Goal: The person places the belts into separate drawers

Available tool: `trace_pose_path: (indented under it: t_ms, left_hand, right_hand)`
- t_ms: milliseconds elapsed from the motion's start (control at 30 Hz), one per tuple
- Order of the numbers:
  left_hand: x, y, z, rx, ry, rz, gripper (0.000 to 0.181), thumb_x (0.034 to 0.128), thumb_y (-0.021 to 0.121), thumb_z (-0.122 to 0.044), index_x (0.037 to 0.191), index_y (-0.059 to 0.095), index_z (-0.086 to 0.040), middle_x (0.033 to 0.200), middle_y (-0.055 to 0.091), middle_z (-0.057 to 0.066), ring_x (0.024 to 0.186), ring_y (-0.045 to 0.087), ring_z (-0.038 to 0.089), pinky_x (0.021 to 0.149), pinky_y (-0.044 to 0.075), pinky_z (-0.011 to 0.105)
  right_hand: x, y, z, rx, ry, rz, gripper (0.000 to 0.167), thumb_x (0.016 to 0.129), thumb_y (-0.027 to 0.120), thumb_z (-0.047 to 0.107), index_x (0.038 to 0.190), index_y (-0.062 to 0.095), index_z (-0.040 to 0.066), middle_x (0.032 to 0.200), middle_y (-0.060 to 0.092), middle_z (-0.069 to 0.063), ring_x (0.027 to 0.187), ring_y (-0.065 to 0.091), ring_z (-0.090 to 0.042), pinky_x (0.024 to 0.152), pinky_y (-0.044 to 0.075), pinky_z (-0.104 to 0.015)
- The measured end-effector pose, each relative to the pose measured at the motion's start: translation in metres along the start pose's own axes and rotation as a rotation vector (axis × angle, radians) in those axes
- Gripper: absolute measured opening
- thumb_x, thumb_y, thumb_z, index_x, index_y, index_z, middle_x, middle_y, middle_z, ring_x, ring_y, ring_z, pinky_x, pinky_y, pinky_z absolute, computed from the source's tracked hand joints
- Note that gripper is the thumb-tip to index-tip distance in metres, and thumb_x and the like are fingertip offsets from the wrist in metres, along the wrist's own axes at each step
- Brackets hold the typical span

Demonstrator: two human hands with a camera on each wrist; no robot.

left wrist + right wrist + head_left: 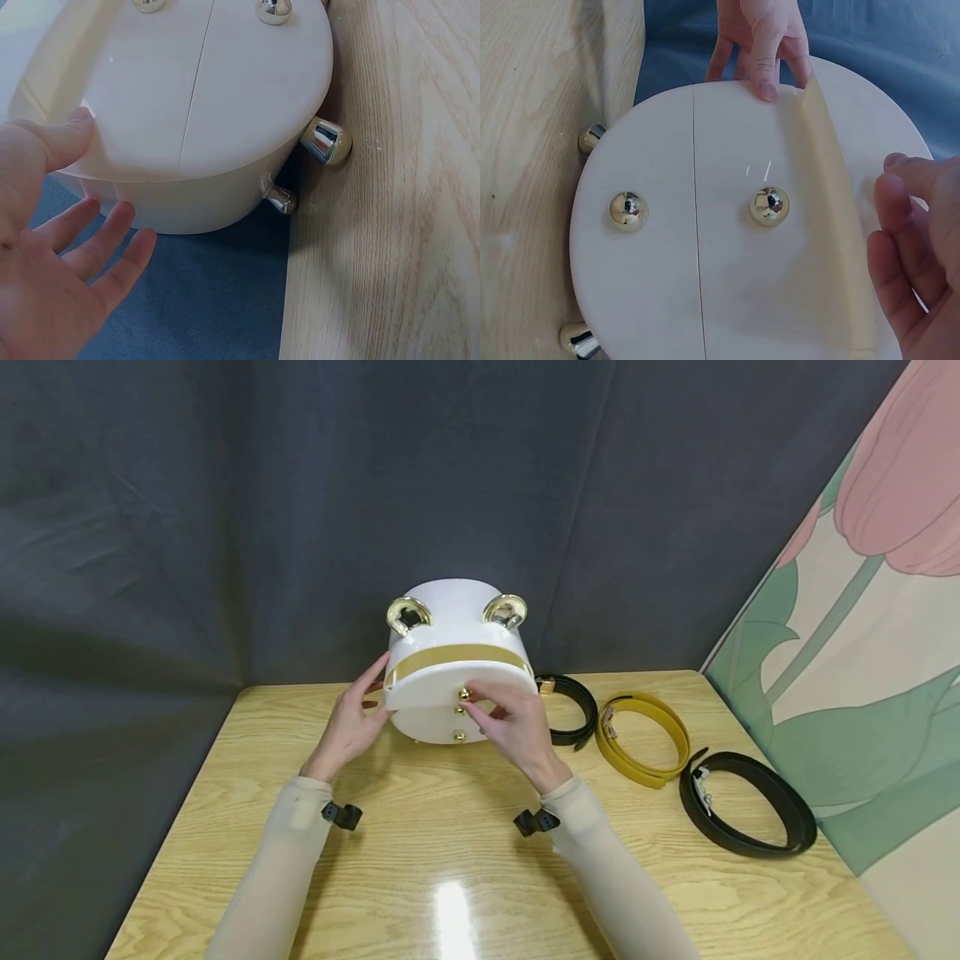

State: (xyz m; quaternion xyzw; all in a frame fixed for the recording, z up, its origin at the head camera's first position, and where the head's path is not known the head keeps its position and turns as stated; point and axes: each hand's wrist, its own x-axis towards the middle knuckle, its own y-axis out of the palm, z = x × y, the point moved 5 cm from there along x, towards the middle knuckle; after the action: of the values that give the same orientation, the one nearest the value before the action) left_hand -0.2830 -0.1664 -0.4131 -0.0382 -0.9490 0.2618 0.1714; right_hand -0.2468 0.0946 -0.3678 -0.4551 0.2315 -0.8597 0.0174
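A white rounded box with small drawers (pixel 420 724) stands at the back of the table on gold feet (pixel 328 141). Its top drawer (pixel 416 689) juts out at the front, showing a gold-coloured strip (pixel 457 654) above it. My right hand (pixel 517 722) pinches the top drawer's gold knob (pixel 465 694) between thumb and fingers; the right wrist view hides that knob. Beside the box, my left hand (pixel 352 727) rests with its thumb at the front edge and its loosely extended fingers (pixel 124 262) along the side. Two lower knobs (pixel 769 206) show in the right wrist view.
Two gold rings (pixel 409 615) stick up from the box like eyes. To its right lie a black belt (pixel 577 702), a yellow belt (pixel 660 714) and another black belt (pixel 772 797), all coiled. A dark curtain (pixel 420 468) hangs behind the wooden table (pixel 390 877).
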Motion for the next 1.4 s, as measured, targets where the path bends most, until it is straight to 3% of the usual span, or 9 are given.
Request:
trace_pose_path:
  t_ms: [367,767,1067,1233,1400]
  left_hand:
    - [0.000,0.000,0.001,-0.024,0.006,-0.011,0.077,0.1043,0.067,-0.008,0.169,0.032,-0.030,0.172,0.037,0.011,0.144,0.053,0.042,0.110,0.050,0.064]
    - [0.000,0.000,0.003,-0.017,0.005,-0.016,0.078,0.1033,0.062,-0.002,0.169,0.032,-0.033,0.172,0.038,0.010,0.143,0.054,0.039,0.109,0.051,0.060]
    - [0.000,-0.005,-0.001,-0.100,-0.019,0.046,0.064,0.1112,0.058,-0.019,0.169,0.032,-0.027,0.173,0.036,0.013,0.146,0.050,0.044,0.114,0.047,0.065]
    - [0.000,-0.007,-0.006,-0.083,-0.035,0.056,0.056,0.1157,0.047,-0.032,0.170,0.032,-0.026,0.171,0.039,0.015,0.144,0.051,0.046,0.114,0.048,0.064]
    - [-0.001,-0.010,-0.014,-0.021,-0.094,0.072,0.059,0.1144,0.043,-0.048,0.169,0.030,-0.033,0.166,0.046,0.014,0.145,0.051,0.042,0.117,0.044,0.062]
  right_hand:
    - [-0.008,-0.004,0.015,-0.041,-0.061,-0.008,0.028,0.083,0.089,0.001,0.110,0.083,0.000,0.095,0.083,-0.015,0.069,0.079,-0.021,0.056,0.057,-0.013]
    - [-0.021,-0.007,0.028,-0.018,-0.078,0.022,0.030,0.082,0.088,-0.001,0.111,0.081,-0.003,0.096,0.082,-0.017,0.072,0.080,-0.023,0.057,0.057,-0.013]
    - [-0.030,-0.009,0.032,-0.026,-0.073,0.019,0.030,0.082,0.088,-0.002,0.111,0.081,-0.002,0.095,0.082,-0.016,0.072,0.079,-0.023,0.057,0.057,-0.012]
    - [-0.032,-0.011,0.034,-0.030,-0.077,0.015,0.030,0.081,0.088,-0.002,0.110,0.081,-0.002,0.095,0.082,-0.016,0.071,0.079,-0.025,0.056,0.056,-0.012]
    - [-0.032,-0.011,0.036,-0.033,-0.077,0.018,0.029,0.082,0.088,-0.001,0.110,0.081,-0.002,0.097,0.082,-0.017,0.073,0.080,-0.025,0.056,0.056,-0.011]
